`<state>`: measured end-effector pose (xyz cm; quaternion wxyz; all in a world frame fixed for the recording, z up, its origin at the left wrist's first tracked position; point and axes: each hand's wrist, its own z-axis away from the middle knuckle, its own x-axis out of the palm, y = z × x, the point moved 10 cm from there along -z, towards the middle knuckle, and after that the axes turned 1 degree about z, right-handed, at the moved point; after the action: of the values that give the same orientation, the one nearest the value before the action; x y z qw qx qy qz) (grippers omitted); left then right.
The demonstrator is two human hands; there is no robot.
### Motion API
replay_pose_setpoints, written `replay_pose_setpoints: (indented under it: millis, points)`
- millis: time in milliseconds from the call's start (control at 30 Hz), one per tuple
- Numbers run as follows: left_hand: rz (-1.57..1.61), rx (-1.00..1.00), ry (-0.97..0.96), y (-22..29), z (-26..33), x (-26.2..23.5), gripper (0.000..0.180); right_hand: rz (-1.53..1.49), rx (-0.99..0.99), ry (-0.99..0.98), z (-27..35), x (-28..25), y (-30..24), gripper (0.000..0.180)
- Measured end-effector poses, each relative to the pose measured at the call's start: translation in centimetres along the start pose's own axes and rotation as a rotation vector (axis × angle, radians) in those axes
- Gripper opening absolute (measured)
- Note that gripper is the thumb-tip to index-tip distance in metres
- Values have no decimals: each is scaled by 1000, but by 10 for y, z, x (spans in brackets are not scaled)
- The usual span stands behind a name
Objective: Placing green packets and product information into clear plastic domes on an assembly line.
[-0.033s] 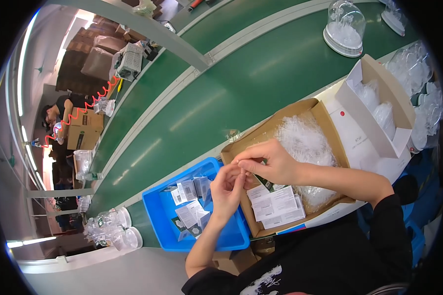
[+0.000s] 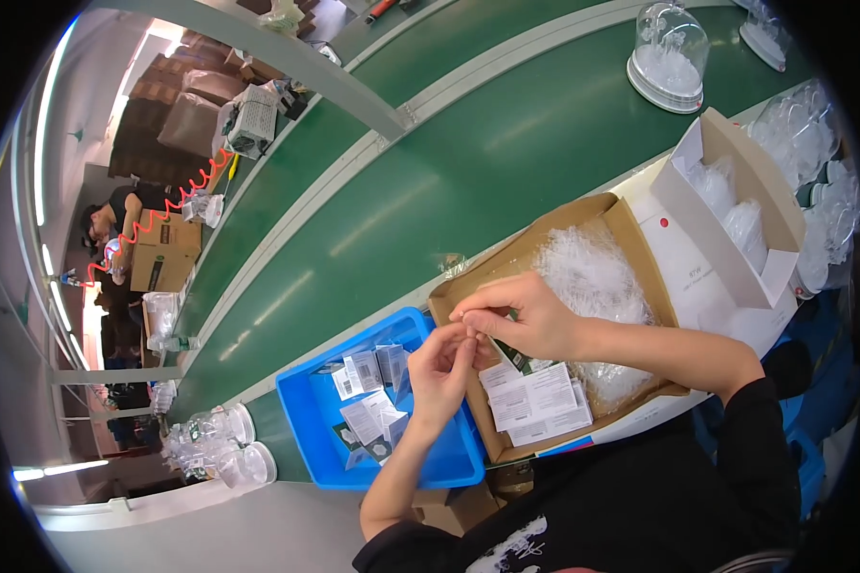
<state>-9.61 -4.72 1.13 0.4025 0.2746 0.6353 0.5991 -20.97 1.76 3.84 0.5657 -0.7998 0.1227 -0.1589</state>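
Hands meet at frame centre: I see the left hand (image 2: 441,368) and right hand (image 2: 526,320) pinching 1 small clear item (image 2: 468,329) between fingertips, above the gap between blue tray (image 2: 306,420) and brown cardboard box (image 2: 640,248). Paper leaflets (image 2: 535,401) lie just beneath, lower centre.

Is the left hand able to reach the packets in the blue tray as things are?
Probably yes: the left hand hovers right over the blue tray, and nothing covers the packets beneath it, though its fingers meet the right hand.
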Motion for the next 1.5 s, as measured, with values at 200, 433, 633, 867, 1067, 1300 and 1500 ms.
replay_pose_setpoints:
  millis: [200, 433, 633, 867, 1067, 1300, 1500]
  points:
    - [108, 80, 91, 8, -2, -15, 13, -176, 80, -22, -5, 4, 7, 17]
    - [109, 110, 201, 5, -8, -34, 12, -146, -58, 8, -8, -2, 5, 12]
    - [175, 118, 138, 4, -7, -33, 10, -308, 141, -76, -3, 10, 13, 15]
    - [221, 146, 89, 4, -8, -29, 8, -333, 212, -147, -1, 18, 24, 18]
    - [296, 75, 128, 8, -5, -30, 14, -387, 233, -107, 0, 20, 28, 17]
    - [296, 132, 104, 3, -5, -33, 16, -348, 272, -108, 2, 21, 35, 15]
    - [286, 131, 138, 8, -4, -36, 10, -329, 256, -124, 3, 23, 30, 16]
